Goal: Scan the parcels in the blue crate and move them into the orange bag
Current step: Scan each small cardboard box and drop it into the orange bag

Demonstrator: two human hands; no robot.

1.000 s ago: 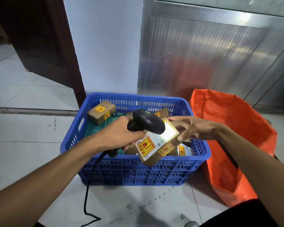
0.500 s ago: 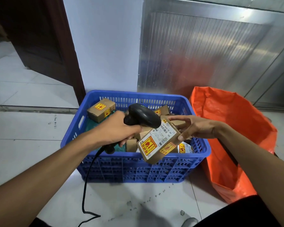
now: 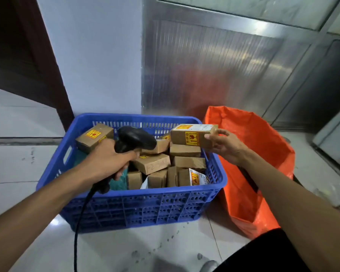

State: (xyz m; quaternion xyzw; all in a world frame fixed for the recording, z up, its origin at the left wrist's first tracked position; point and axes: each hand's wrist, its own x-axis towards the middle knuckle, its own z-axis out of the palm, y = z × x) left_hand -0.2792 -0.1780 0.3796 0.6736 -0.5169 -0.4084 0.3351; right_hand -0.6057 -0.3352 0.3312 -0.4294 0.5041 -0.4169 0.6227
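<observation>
A blue crate on the floor holds several small cardboard parcels with yellow-red stickers. My left hand grips a black corded barcode scanner over the crate's middle. My right hand holds one cardboard parcel by its right end, level, above the crate's right rim. The orange bag stands open just right of the crate, behind my right forearm.
A pale wall and a ribbed metal panel stand close behind the crate and bag. A dark wooden door frame is at the left. The scanner's black cord hangs down over the crate's front to the tiled floor.
My right hand lifted the parcel away from the scanner, up and to the right, toward the orange bag. The scanner in my left hand stayed over the crate.
</observation>
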